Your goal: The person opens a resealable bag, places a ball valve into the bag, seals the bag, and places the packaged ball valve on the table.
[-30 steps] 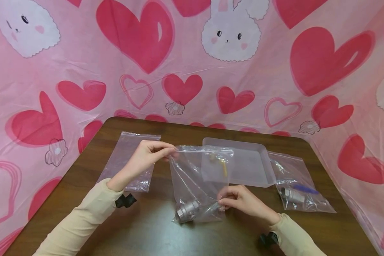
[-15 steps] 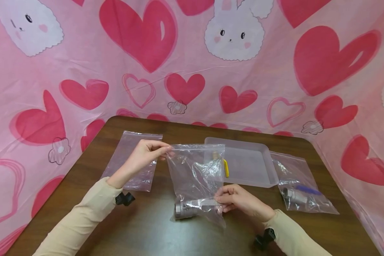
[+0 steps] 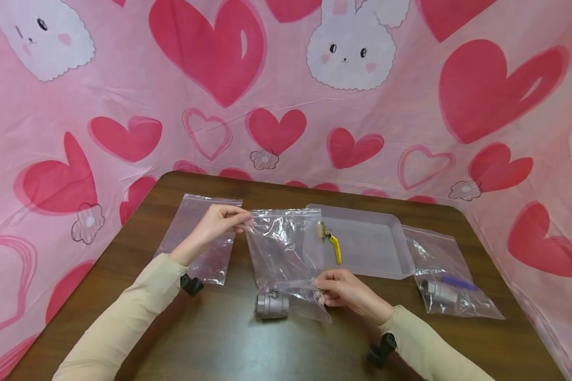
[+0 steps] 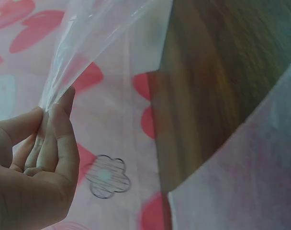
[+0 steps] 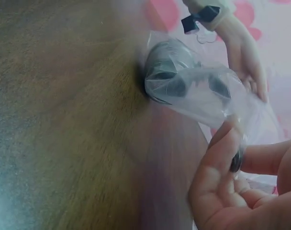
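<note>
While the left hand [image 3: 214, 225] pinches the upper corner of a clear zip bag [image 3: 283, 254] between thumb and curled fingers, the right hand [image 3: 345, 291] pinches the same bag low on its near right side, so the film is stretched between them above the wooden table [image 3: 229, 344]. Taking that bag as the landmark: its long axis runs from the far edge toward the person, slightly slanted, with the mouth end up at the left hand. A steel valve body [image 3: 271, 306] rests on the table at the bag's near end, just left of the right hand, which is much the nearer of the two to it. From the right wrist view the valve [image 5: 172, 74] appears wrapped in the film, though whether it is fully inside I cannot tell.

Right of the bag lies a shallow translucent tray [image 3: 386, 254] holding a small brass valve with a yellow handle [image 3: 332, 244] just beside the bag's far right edge. Farther right is a second bag with a blue-handled valve [image 3: 445, 288]. Left of the held bag, under the left forearm, lies an empty flat zip bag [image 3: 190, 233]. Open tabletop stretches toward the person from the bag; the heart-print backdrop [image 3: 286, 106] closes off the far side.
</note>
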The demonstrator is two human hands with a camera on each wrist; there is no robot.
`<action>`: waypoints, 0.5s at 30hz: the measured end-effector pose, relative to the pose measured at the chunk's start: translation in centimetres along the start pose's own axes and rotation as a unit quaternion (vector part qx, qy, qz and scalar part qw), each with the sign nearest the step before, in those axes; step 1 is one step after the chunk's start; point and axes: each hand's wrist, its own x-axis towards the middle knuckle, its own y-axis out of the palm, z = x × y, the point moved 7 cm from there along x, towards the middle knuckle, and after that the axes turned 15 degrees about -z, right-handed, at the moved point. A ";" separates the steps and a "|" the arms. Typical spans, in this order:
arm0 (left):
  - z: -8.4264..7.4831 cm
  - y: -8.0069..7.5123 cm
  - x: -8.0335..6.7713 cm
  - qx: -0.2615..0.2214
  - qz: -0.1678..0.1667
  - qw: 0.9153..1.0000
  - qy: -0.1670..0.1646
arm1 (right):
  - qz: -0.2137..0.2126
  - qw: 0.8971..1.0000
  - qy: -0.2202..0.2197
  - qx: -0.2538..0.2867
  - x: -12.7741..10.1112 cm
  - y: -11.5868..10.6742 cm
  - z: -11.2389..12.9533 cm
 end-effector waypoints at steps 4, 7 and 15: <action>1.2 -0.1 0.7 0.006 -0.003 1.000 -0.019 | 0.003 1.000 -0.007 0.004 0.2 0.4 0.0; 1.9 -0.1 1.0 0.003 -0.004 0.999 -0.032 | 0.003 1.000 0.000 -0.001 0.3 0.7 -0.1; 2.5 -0.2 1.4 -0.006 -0.005 0.999 -0.032 | 0.033 0.999 0.040 -0.009 -0.4 1.5 -0.2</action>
